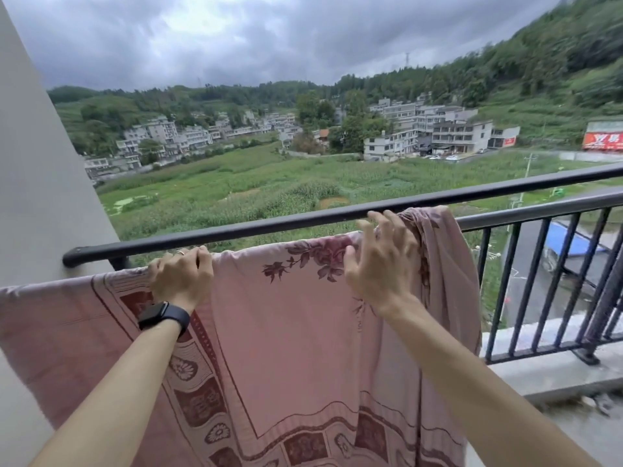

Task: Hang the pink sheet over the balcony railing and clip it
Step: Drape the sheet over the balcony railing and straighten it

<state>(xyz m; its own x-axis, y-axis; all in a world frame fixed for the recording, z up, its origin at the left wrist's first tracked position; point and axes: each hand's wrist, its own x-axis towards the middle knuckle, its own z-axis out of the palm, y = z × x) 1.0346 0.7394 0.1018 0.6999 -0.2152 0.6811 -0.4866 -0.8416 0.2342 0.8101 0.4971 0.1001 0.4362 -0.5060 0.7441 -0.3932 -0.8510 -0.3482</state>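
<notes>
The head view shows the pink cotton sheet with its dark red floral and border print (286, 332) already draped over the black metal balcony railing (303, 220), its right end bunched up at the rail. The left hand (182, 278) has its fingers curled tight around the sheet's top edge, while the right hand (381, 264) lies spread and loose on the fabric, gripping nothing. The hanging looks nearly done, with smoothing and clipping left (no clips are in sight).

One head-worn wide-angle view, close behind the railing (303, 219), facing outward, seemingly slightly downward over fields
</notes>
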